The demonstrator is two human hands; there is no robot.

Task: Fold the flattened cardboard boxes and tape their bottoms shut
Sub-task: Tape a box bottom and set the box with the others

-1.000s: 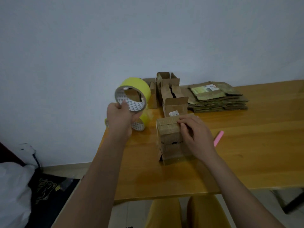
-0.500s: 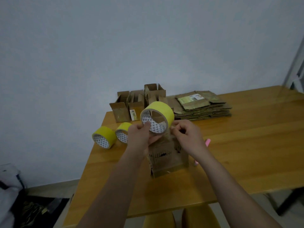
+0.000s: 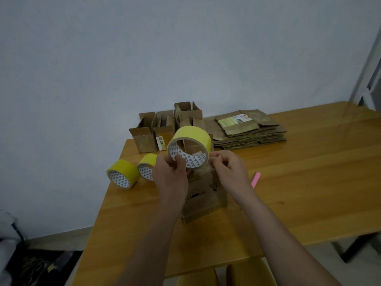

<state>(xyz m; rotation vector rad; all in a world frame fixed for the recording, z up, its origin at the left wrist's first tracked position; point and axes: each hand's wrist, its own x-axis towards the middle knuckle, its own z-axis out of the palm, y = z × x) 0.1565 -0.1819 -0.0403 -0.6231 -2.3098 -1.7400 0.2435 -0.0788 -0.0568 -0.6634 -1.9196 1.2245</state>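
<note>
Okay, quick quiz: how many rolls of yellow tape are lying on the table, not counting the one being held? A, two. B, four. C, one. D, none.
A: two spare yellow rolls lie on the table left of the hands, while the left hand holds up a third roll.

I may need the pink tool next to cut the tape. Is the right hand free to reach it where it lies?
Probably not at once: the right hand is pinching at the edge of the yellow tape roll. Once it lets go, the pink tool lies just to its right on bare table, with nothing between.
</note>
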